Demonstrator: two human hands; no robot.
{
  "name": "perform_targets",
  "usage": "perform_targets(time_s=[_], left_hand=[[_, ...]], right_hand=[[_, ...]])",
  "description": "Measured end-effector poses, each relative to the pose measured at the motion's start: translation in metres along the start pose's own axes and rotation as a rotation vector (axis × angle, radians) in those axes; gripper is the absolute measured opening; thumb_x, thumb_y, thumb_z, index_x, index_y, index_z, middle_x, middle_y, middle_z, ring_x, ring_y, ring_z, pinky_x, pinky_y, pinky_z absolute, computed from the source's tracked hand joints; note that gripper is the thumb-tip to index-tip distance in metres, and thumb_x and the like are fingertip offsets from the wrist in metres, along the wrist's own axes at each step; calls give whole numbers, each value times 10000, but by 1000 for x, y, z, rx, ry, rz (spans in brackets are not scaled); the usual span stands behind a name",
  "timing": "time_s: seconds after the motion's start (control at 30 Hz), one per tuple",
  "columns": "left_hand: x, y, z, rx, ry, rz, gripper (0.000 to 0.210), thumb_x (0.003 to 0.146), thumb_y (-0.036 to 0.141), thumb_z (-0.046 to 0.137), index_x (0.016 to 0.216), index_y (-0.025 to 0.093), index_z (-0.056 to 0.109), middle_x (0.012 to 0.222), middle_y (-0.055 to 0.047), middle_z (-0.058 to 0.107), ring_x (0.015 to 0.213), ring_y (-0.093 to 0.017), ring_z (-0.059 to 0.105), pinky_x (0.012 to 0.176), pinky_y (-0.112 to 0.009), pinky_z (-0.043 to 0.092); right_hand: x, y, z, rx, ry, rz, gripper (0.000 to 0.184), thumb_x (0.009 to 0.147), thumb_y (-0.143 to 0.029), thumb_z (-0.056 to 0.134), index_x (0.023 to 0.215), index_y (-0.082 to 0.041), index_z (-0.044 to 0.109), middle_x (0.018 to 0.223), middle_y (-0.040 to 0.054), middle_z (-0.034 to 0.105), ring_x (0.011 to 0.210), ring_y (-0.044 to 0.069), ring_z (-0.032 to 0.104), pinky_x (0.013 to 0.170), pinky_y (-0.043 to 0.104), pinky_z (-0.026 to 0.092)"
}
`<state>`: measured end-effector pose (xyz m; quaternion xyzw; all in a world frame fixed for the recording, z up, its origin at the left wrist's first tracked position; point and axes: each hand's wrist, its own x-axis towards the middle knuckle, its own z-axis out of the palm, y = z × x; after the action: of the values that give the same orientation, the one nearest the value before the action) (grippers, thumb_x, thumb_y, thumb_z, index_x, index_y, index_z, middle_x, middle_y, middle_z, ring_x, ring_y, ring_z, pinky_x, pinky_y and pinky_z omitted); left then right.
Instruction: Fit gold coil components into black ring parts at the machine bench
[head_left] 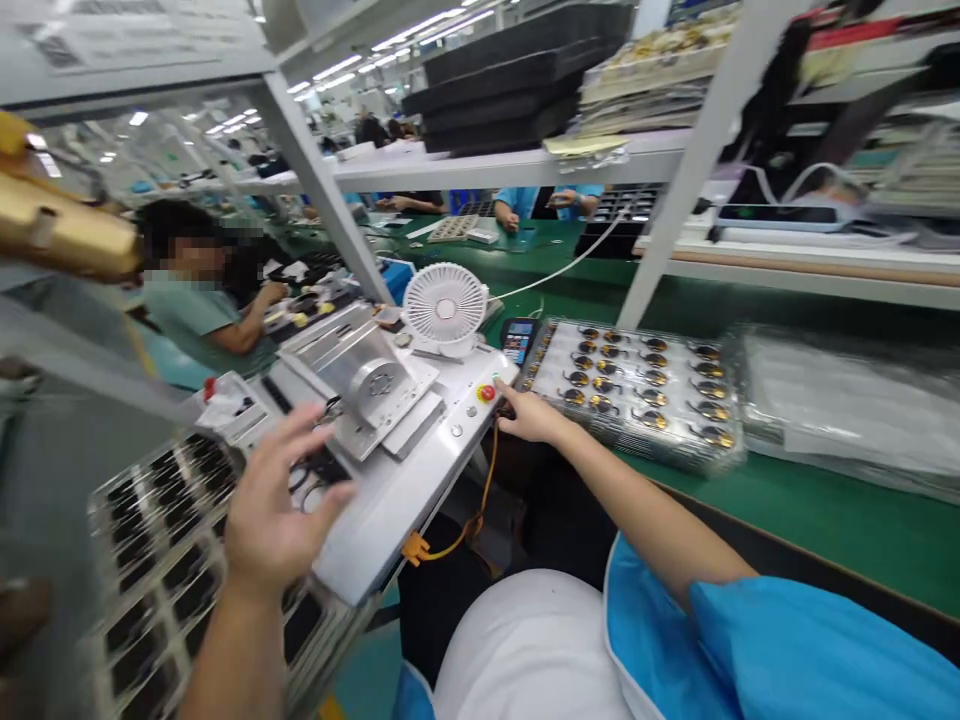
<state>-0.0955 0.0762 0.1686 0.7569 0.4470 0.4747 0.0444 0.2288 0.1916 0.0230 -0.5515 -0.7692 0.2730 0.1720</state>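
Observation:
My left hand (274,505) is raised over the left end of a white machine base (375,520), thumb and fingers spread. Close to its fingertips are a black part (330,466) and a metal fixture (375,385) with a round boss; whether the hand touches the black part I cannot tell. At the machine's right end, my right hand (531,415) has its index finger stretched to a small button at the panel's corner, beside a red emergency stop button (487,393). The thumb is apart from it and the palm appears to hold nothing.
A white fan (445,306) stands behind the machine. To the right lie a clear tray (637,430) of small dark round parts and bagged trays (847,400). Black-celled trays (161,540) sit lower left. An orange cable (491,480) hangs in front; a person (206,300) sits left.

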Motion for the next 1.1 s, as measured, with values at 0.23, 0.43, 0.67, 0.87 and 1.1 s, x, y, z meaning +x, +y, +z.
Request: perform_targets(time_s=[0.23, 0.43, 0.67, 0.87, 1.1], left_hand=[[-120, -10, 95, -395, -116, -532, 291, 885, 416, 727, 1112, 233, 729, 1202, -112, 764, 1160, -311, 726, 1053, -499, 586], [-148, 14, 150, -825, -137, -884, 499, 884, 499, 728, 1327, 283, 650, 1344, -141, 707, 1247, -346, 680, 1039, -504, 588], [-156, 14, 178, -1184, -26, -993, 553, 648, 452, 942, 1149, 297, 767, 1154, -111, 784, 1016, -289, 777, 877, -413, 655], [-148, 15, 178, -1133, 59, -1017, 507, 634, 339, 963, 1107, 283, 789, 1163, -88, 774, 875, -198, 783, 685, -227, 629], [-160, 8, 169, -1085, 30, -1081, 505, 644, 375, 952, 1102, 242, 786, 1099, -84, 801, 1007, -254, 780, 879, -314, 650]], right_hand=[[-4, -7, -13, 31, 52, 31, 755, 867, -274, 718, 1551, -99, 452, 1062, 147, 750, 993, 306, 692, 878, 340, 507], [-72, -20, 24, 522, 6, -313, 782, 771, -430, 887, 1439, -168, 575, 1122, 87, 755, 914, 201, 716, 828, 282, 549], [-110, -28, 78, 662, 210, -444, 831, 594, -563, 953, 1285, -185, 688, 980, 78, 738, 926, 214, 686, 826, 304, 559], [-81, -3, -2, 215, 168, -257, 440, 854, -426, 825, 1182, -153, 720, 1126, 106, 726, 1033, 216, 668, 931, 307, 513], [-44, 50, -86, -148, 192, 369, 170, 848, -171, 763, 1003, -101, 774, 1044, 179, 747, 1038, 324, 692, 845, 324, 499]])
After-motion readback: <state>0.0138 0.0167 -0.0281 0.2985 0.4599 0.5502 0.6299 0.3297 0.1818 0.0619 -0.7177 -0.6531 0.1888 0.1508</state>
